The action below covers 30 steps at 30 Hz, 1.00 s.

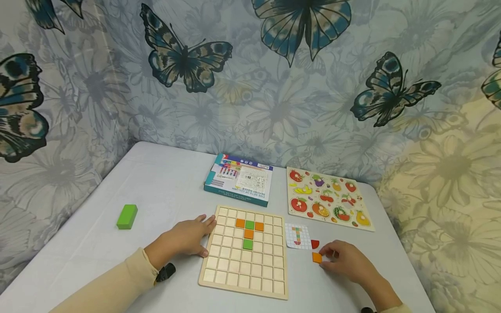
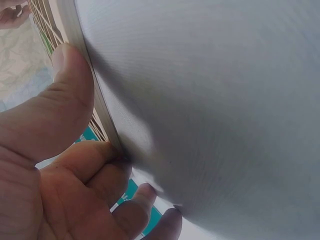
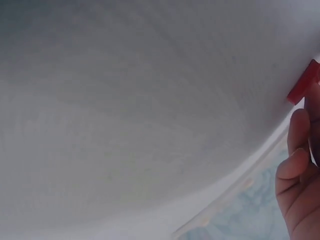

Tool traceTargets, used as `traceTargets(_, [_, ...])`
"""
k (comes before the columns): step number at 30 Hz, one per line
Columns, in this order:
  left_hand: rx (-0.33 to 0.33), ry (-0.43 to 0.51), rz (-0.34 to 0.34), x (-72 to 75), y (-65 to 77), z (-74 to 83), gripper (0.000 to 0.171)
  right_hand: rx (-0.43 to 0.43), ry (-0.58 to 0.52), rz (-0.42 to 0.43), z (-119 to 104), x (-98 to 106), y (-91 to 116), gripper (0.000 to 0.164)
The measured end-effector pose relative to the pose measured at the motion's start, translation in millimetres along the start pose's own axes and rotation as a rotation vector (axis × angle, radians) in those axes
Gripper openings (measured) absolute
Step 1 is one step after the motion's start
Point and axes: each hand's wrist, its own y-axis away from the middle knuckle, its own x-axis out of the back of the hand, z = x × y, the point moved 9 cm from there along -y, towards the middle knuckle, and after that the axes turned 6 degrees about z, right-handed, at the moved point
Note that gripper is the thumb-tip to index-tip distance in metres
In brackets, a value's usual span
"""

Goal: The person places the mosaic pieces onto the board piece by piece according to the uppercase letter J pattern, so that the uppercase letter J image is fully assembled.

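My left hand (image 1: 190, 236) rests along the left edge of a wooden grid board (image 1: 213, 263), thumb and fingers touching its rim; the left wrist view shows the thumb (image 2: 72, 95) on the frame. Orange tiles (image 1: 240, 223) and green tiles (image 1: 247, 244) lie in the board's cells, three in a row with two below. To the right of the board, my right hand (image 1: 346, 261) pinches an orange square tile (image 1: 317, 258) at the table surface. A red quarter-round piece (image 1: 315, 244) lies just beyond it, also visible as a red piece (image 3: 302, 85) in the right wrist view.
A pattern card (image 1: 298, 236) lies by the board's right edge. Behind stand a flat boxed toy (image 1: 239, 180) and a fruit puzzle board (image 1: 328, 198). A green block (image 1: 127, 216) sits at the left. The white table (image 1: 164, 187) meets butterfly-printed walls at the back.
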Motion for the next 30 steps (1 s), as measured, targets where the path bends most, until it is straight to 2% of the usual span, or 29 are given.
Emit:
traceTargets(5, [-0.004, -0.005, -0.002, -2.7, -5.9, 0.2, 0.094, 0.021, -0.008, 0.018, -8, 10, 3, 0.023])
traceTargets(8, [-0.006, -0.015, -0.006, -2.4, -10.8, 2.2, 0.094, 0.074, -0.032, 0.045, -28, 18, 4, 0.022])
traceTargets(11, [0.001, -0.019, -0.016, -1.9, -11.4, 2.5, 0.095, 0.190, -0.052, 0.045, -68, 11, 2, 0.021])
traceTargets(16, [0.011, -0.007, -0.031, -3.2, -9.3, 2.0, 0.094, 0.411, -0.086, -0.005, -148, -18, 0, 0.019])
traceTargets(20, [0.012, -0.008, -0.028, -3.0, -10.1, 1.4, 0.094, 0.525, -0.036, -0.002, -190, -38, -4, 0.017])
traceTargets(24, [0.015, -0.006, -0.034, -4.2, -10.4, -0.6, 0.094, 0.563, 0.021, -0.005, -207, -54, -6, 0.017])
traceTargets(30, [0.029, 0.002, -0.031, -4.0, -5.8, -4.5, 0.094, 0.553, 0.060, 0.005, -213, -62, -7, 0.019])
